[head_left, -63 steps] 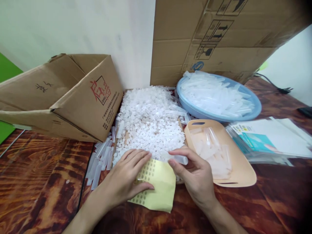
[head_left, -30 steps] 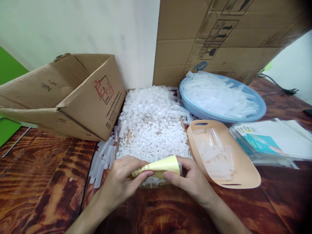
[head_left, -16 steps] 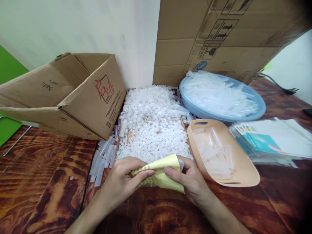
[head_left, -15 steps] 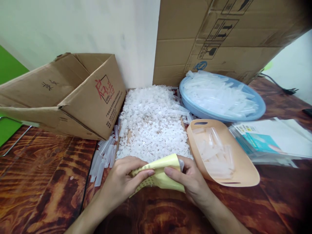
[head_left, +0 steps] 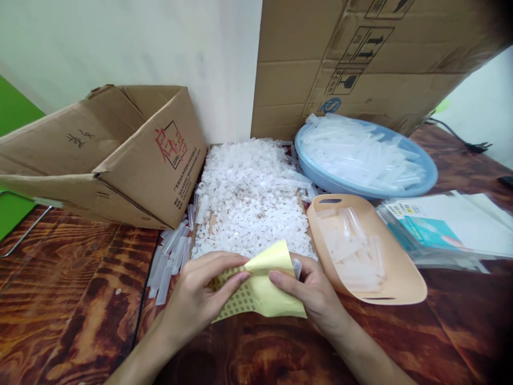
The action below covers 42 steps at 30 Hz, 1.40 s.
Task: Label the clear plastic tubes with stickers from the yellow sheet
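The yellow sheet (head_left: pixel 266 297) has just opened out: half a second ago its top part curls over toward the person, and now that part stands up in a peak, so more of the rows of small dots can be seen. The hands have hardly moved, so it looks like only the paper is being bent, and the work seems to be at a fiddly part, with paper and tube handled together. The sheet is at the near edge of the heap of small white bits (head_left: pixel 248 208), between the heap and the person. It is longer from left to right than from top to bottom, its dotted end points left, its plain end points right, and its front leans up toward the person. The left hand (head_left: pixel 200 289) is almost closed, pinching the dotted end. The right hand (head_left: pixel 315 286) is curled, its thumb pressing the front of the plain end and its fingers tucked behind. The end of what looks like a clear tube (head_left: pixel 296 267) peeks out there, held by those fingers, but the rest is hidden, so I cannot tell which way its long side runs. Right of the heap sits the peach tray (head_left: pixel 403 286), and left of the heap lie loose tubes (head_left: pixel 170 256).
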Each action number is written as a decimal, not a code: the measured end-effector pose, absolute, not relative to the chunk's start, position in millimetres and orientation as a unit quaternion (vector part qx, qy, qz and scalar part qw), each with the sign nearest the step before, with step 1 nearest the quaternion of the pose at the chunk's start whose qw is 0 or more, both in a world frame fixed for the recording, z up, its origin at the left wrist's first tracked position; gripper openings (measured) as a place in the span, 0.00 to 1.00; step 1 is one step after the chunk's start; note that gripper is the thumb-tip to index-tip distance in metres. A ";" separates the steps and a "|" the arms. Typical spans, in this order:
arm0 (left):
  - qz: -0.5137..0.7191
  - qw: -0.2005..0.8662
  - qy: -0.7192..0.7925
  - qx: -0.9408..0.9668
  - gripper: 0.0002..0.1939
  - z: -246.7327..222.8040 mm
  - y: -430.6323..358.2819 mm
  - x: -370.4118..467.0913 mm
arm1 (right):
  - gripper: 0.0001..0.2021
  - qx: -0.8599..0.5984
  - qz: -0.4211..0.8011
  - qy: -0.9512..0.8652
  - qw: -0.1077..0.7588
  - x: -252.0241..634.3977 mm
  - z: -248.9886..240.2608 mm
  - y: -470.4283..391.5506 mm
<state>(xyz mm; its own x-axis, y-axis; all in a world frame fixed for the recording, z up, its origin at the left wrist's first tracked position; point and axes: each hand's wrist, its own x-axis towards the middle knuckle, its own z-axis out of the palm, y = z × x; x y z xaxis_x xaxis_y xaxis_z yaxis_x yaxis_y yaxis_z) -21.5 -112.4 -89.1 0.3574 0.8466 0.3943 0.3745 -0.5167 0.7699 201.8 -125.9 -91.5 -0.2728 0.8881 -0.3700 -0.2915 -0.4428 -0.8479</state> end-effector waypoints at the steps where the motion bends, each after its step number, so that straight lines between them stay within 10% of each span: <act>1: 0.406 0.286 0.394 0.773 0.09 -88.8 -113.0 -21.1 | 0.18 -0.444 0.722 -0.339 0.408 201.7 -91.9 -126.0; 42: 0.362 0.324 0.400 0.777 0.06 -85.0 -111.0 -24.1 | 0.21 -0.458 0.678 -0.439 0.372 205.5 -102.7 -125.0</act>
<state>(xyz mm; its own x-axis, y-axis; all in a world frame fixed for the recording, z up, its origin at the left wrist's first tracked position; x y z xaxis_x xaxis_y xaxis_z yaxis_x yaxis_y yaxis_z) -24.1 -111.0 -85.0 0.4175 0.8564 0.3038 0.3869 -0.4701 0.7933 205.5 -125.0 -102.7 -0.3041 0.9062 -0.2938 -0.1017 -0.3375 -0.9358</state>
